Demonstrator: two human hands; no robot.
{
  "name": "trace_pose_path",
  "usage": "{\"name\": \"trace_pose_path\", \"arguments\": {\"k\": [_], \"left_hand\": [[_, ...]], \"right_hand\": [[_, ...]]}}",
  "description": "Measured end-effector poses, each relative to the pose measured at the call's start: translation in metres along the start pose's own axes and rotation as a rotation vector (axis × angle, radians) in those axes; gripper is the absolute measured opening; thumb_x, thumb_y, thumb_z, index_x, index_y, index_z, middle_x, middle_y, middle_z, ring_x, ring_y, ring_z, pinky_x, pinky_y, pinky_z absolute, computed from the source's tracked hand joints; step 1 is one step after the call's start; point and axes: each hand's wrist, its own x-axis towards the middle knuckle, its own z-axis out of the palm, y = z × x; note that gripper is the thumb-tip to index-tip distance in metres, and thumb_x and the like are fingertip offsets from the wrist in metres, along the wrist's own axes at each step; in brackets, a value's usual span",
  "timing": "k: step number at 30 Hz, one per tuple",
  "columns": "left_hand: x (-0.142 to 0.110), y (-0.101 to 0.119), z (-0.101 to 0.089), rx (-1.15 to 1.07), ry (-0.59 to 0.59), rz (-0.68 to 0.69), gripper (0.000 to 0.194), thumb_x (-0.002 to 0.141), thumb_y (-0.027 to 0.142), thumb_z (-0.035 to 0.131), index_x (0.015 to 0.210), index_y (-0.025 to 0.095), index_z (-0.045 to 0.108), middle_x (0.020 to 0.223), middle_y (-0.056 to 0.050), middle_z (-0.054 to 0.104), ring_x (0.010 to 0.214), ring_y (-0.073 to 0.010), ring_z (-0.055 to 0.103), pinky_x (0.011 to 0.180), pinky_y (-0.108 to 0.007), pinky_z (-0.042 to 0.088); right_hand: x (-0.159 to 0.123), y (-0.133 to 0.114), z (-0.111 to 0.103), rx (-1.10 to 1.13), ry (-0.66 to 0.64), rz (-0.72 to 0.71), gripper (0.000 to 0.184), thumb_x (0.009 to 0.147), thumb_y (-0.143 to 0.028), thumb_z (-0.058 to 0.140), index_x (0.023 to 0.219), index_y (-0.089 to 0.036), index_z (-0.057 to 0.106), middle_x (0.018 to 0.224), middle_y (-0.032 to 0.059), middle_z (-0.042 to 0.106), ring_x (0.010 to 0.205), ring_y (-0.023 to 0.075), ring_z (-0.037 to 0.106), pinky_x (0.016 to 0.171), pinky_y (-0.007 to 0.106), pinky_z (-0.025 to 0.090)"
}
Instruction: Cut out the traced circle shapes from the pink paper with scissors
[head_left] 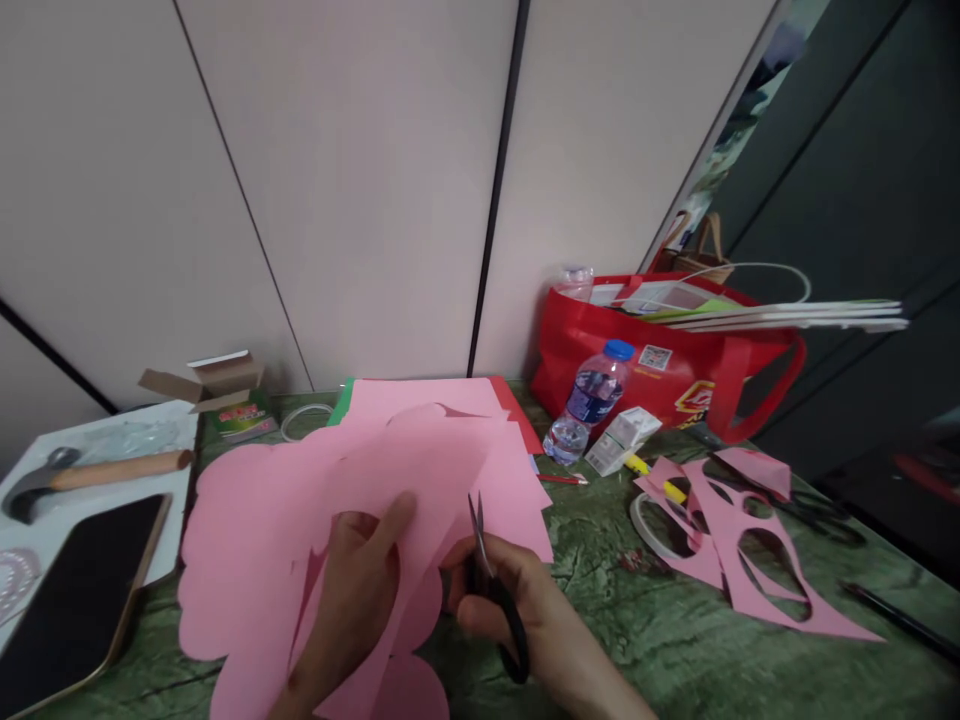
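Observation:
My left hand (360, 575) grips a sheet of pink paper (427, 460), thumb on top and the fingers partly hidden behind it. In my right hand (517, 590) is a pair of scissors (481, 545) with black handles, its blades pointing up and only slightly apart beside the sheet's right edge. Beneath the held sheet lies a large pink paper shape with scalloped edges (247, 530). More pink sheets (525, 480) are stacked behind, with red and green paper edges showing under them.
At left lie a phone (82, 590), a hammer (112, 470) and an opened small box (240, 410). A water bottle (589, 400), a white carton (624, 440) and a red bag (660, 350) stand at the back right. Cut pink scraps (720, 540) cover tape and yellow items on the green table (592, 610).

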Motion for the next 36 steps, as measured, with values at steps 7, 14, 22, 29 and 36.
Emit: {"name": "trace_pose_path", "arguments": {"k": [7, 14, 22, 29, 36], "left_hand": [[-0.01, -0.004, 0.004, 0.171, -0.126, -0.061, 0.029, 0.066, 0.032, 0.063, 0.044, 0.016, 0.054, 0.044, 0.001, 0.054, 0.046, -0.0129, 0.047, 0.044, -0.023, 0.039], [-0.007, -0.017, -0.001, 0.268, 0.093, 0.009, 0.027, 0.06, 0.036, 0.067, 0.075, 0.014, 0.068, 0.083, -0.011, 0.07, 0.092, -0.0299, 0.06, 0.083, -0.039, 0.045], [-0.009, -0.018, -0.003, 0.157, 0.033, 0.053, 0.028, 0.06, 0.038, 0.066, 0.077, 0.016, 0.066, 0.09, -0.01, 0.068, 0.1, -0.0288, 0.056, 0.09, -0.038, 0.04], [-0.013, -0.014, -0.002, 0.396, 0.088, -0.061, 0.035, 0.058, 0.048, 0.062, 0.037, 0.023, 0.05, 0.049, -0.007, 0.062, 0.072, -0.0317, 0.061, 0.071, -0.04, 0.045], [-0.026, -0.02, 0.009, 0.475, 0.256, -0.175, 0.025, 0.058, 0.046, 0.061, 0.051, 0.022, 0.06, 0.067, -0.012, 0.069, 0.088, -0.035, 0.061, 0.082, -0.043, 0.042]], "right_hand": [[0.005, -0.004, -0.002, 0.015, 0.022, -0.038, 0.033, 0.066, -0.044, 0.071, 0.072, -0.016, 0.054, 0.063, -0.004, 0.044, 0.056, 0.0103, 0.035, 0.051, 0.023, 0.028], [-0.001, -0.023, 0.005, 0.026, 0.065, 0.051, 0.032, 0.064, -0.04, 0.074, 0.077, -0.019, 0.053, 0.066, -0.0038, 0.046, 0.059, 0.0118, 0.039, 0.055, 0.023, 0.033], [0.002, -0.025, 0.009, 0.057, 0.021, 0.011, 0.03, 0.062, -0.035, 0.076, 0.069, -0.019, 0.052, 0.062, -0.0053, 0.045, 0.056, 0.0103, 0.038, 0.054, 0.023, 0.033], [0.013, -0.01, 0.006, 0.113, -0.007, -0.021, 0.038, 0.062, -0.043, 0.074, 0.086, -0.019, 0.057, 0.064, -0.003, 0.052, 0.055, 0.012, 0.04, 0.052, 0.024, 0.032], [0.004, 0.002, -0.001, 0.11, 0.018, 0.04, 0.036, 0.061, -0.047, 0.073, 0.075, -0.02, 0.053, 0.059, -0.0047, 0.046, 0.052, 0.0109, 0.037, 0.051, 0.024, 0.032]]}}
